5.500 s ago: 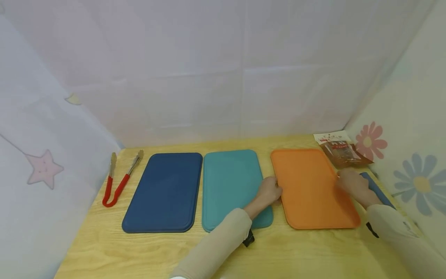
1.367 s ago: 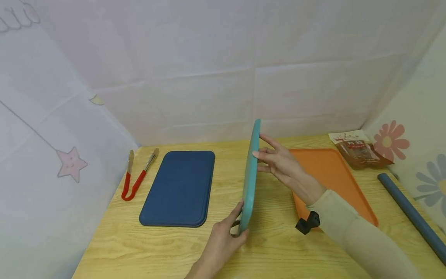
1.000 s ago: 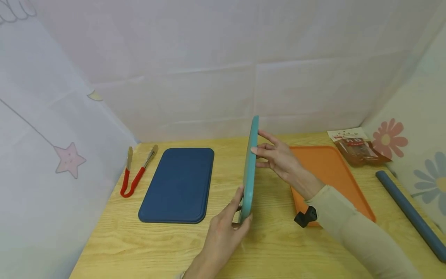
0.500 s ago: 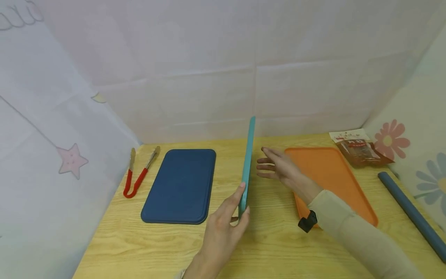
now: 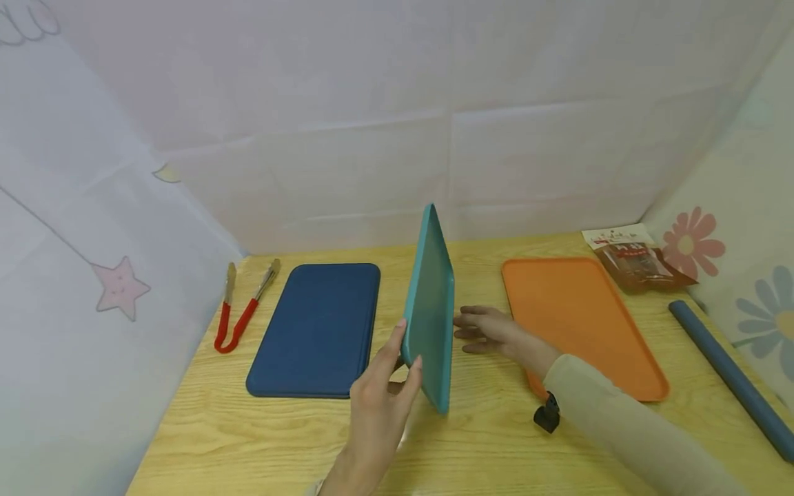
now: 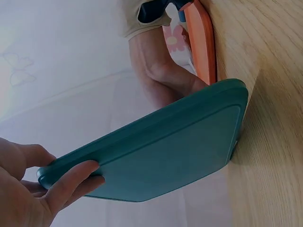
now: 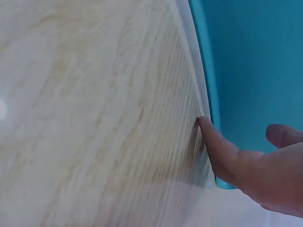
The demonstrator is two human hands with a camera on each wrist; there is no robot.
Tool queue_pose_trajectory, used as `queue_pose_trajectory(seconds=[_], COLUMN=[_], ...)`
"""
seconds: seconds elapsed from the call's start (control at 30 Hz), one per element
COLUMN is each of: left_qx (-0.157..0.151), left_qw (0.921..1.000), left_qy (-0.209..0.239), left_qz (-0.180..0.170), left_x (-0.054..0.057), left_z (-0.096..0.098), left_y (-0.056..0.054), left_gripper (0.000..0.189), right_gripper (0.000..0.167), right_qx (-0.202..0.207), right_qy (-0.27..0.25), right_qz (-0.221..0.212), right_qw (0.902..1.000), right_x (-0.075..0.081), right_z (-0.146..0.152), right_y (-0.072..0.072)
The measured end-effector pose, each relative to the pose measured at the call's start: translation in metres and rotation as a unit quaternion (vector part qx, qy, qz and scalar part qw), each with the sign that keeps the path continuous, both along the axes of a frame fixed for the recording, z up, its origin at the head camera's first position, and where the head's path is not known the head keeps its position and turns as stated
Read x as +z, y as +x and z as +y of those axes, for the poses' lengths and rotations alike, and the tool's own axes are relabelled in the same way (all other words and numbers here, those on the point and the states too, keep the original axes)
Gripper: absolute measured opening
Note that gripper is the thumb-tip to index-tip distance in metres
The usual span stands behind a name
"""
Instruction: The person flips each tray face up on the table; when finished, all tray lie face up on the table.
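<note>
A teal tray [image 5: 429,310] stands steeply tilted on its long edge over the middle of the table, with its recessed face turned to the right. My left hand [image 5: 381,406] pinches its near upper edge, thumb on one face and fingers on the other. In the left wrist view the tray's broad flat side [image 6: 165,151] slopes down towards the wood. Beside the tray's low edge is my right hand [image 5: 490,332], fingers extended. Its fingertips reach the tray's rim close to the tabletop in the right wrist view, where the hand [image 7: 265,175] overlaps the tray.
A navy tray [image 5: 316,331] lies flat to the left, with red-handled tongs [image 5: 238,317] beyond it. On the right are an orange tray [image 5: 577,324], a brown snack packet [image 5: 639,265] and a blue-grey roll [image 5: 732,379]. Cloth walls border the table.
The teal tray, earlier flat on the table, was lifted upright by both hands. My right hand then released it and moved lower; the tray's top has tipped left, showing its recessed face.
</note>
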State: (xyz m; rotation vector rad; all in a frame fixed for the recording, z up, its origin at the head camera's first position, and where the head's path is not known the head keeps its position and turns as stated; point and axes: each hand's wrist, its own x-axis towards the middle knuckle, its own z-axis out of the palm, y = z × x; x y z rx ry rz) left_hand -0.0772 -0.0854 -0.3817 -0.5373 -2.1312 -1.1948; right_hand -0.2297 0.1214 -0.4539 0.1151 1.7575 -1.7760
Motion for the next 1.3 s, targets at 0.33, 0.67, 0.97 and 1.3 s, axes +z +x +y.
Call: queue_pose_trajectory(seconds=[0.33, 0.67, 0.97, 1.3], left_qx=[0.059, 0.037, -0.046, -0.053], left_qw=[0.995, 0.9716, 0.92, 0.8741], left_qy=[0.04, 0.108, 0.237, 0.243], left_qz=[-0.07, -0.207, -0.309, -0.417], left_x=[0.002, 0.007, -0.006, -0.025], left_z=[-0.009, -0.017, -0.043, -0.063], left_y=[0.0, -0.004, -0.037, -0.074], left_gripper=[0.06, 0.047, 0.045, 0.046], right_gripper=[0.07, 0.067, 0.064, 0.061], right_qx=[-0.004, 0.012, 0.036, 0.061], right_qy=[-0.049, 0.035, 0.11, 0.121], right_qz=[0.007, 0.053, 0.078, 0.086], right_qw=[0.9988, 0.9979, 0.9902, 0.9871], right_x=[-0.006, -0.012, -0.012, -0.004], right_z=[0.006, 0.012, 0.03, 0.049], right_y=[0.002, 0.003, 0.002, 0.007])
